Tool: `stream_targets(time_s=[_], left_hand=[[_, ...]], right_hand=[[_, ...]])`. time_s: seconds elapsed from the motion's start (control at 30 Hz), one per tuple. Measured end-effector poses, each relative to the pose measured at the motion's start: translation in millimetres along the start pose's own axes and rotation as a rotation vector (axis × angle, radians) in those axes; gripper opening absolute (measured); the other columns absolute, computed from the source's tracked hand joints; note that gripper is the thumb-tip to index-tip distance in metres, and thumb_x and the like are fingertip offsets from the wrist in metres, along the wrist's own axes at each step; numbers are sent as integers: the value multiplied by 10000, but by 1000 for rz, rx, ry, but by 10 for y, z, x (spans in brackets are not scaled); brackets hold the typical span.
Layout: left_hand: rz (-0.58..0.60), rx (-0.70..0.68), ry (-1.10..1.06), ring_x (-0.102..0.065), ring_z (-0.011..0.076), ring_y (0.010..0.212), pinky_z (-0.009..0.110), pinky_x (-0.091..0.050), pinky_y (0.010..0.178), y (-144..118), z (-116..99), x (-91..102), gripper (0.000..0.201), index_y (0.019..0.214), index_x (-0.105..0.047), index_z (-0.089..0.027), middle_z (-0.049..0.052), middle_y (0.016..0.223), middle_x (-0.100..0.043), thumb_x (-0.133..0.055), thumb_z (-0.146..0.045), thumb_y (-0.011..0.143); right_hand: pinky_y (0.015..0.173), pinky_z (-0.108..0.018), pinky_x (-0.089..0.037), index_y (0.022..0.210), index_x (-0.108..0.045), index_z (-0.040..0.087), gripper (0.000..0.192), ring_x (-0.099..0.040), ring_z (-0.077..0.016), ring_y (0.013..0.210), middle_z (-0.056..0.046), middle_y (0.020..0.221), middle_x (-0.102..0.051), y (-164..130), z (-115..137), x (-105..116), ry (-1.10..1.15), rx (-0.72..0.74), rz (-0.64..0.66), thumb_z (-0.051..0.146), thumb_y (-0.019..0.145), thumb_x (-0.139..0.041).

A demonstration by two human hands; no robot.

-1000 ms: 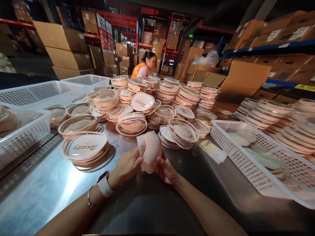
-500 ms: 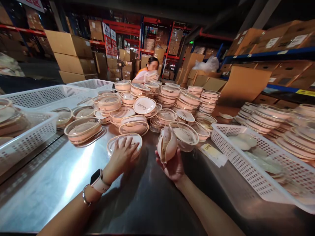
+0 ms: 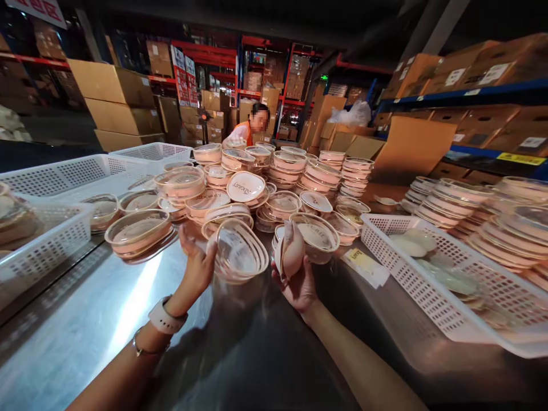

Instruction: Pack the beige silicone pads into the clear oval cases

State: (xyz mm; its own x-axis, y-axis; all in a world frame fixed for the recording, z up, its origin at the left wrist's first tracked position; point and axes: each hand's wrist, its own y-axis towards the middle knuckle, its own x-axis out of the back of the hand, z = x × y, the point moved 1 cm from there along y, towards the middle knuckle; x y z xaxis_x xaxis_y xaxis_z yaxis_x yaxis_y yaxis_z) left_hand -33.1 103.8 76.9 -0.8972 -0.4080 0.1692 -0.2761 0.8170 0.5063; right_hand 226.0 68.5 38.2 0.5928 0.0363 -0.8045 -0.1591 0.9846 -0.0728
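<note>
My right hand (image 3: pixel 299 285) is closed around a pair of beige bra cups (image 3: pixel 293 254), held upright and pressed together, just in front of a round clear box (image 3: pixel 317 234). My left hand (image 3: pixel 197 260) has its fingers apart and its thumb pointing right. Beside that thumb, a clear oval plastic box (image 3: pixel 242 251) stands tilted on edge, its rims facing me. The thumb seems to touch its left edge, but no fingers wrap round it. Many pink-and-clear oval boxes (image 3: pixel 289 162) are stacked behind both hands.
A white perforated basket (image 3: pixel 428 285) with pale cups stands at right, beside a printed card (image 3: pixel 366 262). Another basket (image 3: pixel 64 228) is at left. A co-worker (image 3: pixel 242 131) leans behind the stacks on the metal table (image 3: pixel 240 354). Stacked boxes (image 3: pixel 449 200) stand behind the right basket.
My left hand has come off the top of the flat oval box and turned sideways to its left. The box now stands tilted. My right hand still holds the bra cups.
</note>
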Motion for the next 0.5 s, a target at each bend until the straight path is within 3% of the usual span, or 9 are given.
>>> stream_targets(time_s=[0.07,0.13,0.2,0.23,0.37,0.5], left_hand=[[172,-224,208,-53,376,1521,611,-83,1211,-8,7,15,823,1529,-187,-107,237,1628,-103,-587,-199,815],[508,-524,420,-163,357,1511,605,-119,1215,-42,8,13,718,1454,-418,-191,168,1601,-288,-586,-105,761],[786,-716,508,-281,348,1478,598,-208,1201,-94,33,-10,676,1397,-514,-247,128,1560,-402,-607,-95,745],[850,-755,512,-334,345,1455,592,-252,1188,-117,55,-33,644,1383,-534,-251,125,1540,-438,-620,-112,760],[838,-814,472,-533,315,1320,575,-338,1147,-152,160,-163,363,1276,-616,-195,141,1380,-611,-510,-163,931],[802,-884,450,-625,257,1198,493,-443,1065,-134,155,-210,312,1096,-692,-241,94,1253,-695,-445,-114,955]], right_hand=[[796,-337,-593,1122,-667,269,454,-724,-217,966,-6,1061,-772,-10,19,-18,62,-9,4,559,779,-731],[759,-329,-595,1151,-655,265,474,-713,-226,1002,-16,1086,-765,-26,36,-38,97,-26,-17,572,793,-711],[699,-304,-594,1159,-652,248,510,-720,-224,974,-28,1060,-769,-42,44,-54,107,-54,-55,601,794,-694],[678,-295,-593,1150,-655,241,521,-725,-221,950,-30,1039,-772,-47,43,-59,107,-62,-76,615,789,-689],[681,-291,-594,1081,-669,243,488,-732,-208,881,-23,986,-771,-17,14,-76,51,26,-155,603,756,-723],[709,-322,-598,1080,-633,252,546,-711,-223,887,-23,962,-750,43,15,-64,-184,270,-192,536,649,-812]])
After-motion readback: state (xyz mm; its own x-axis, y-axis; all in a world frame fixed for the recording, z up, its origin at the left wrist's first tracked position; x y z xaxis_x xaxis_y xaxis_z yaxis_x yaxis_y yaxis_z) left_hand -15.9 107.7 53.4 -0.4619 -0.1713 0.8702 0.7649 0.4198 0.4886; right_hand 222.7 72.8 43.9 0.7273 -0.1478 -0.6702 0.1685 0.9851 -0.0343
